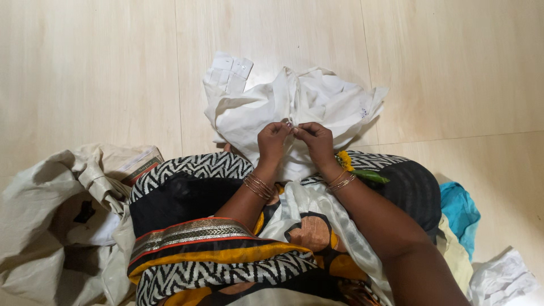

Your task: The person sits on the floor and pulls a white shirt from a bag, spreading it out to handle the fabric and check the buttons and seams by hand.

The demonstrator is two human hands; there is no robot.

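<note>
Both forearms enter from the lower centre and lower right of the frame and converge toward the centre. The left hand (273, 140) sits at centre frame, wrist bent slightly, back of the hand toward the camera, fingers (281, 126) curled and pinched together at the tips. The right hand (317, 140) sits just beside it to the right, in a mirrored pose, fingers likewise curled and pinched. The fingertips of the two hands meet or nearly meet at the top; contact cannot be confirmed. Each wrist carries thin bangles. The right forearm runs diagonally down to the lower right edge; the left forearm is shorter in view and bends at the elbow near lower centre.
</note>
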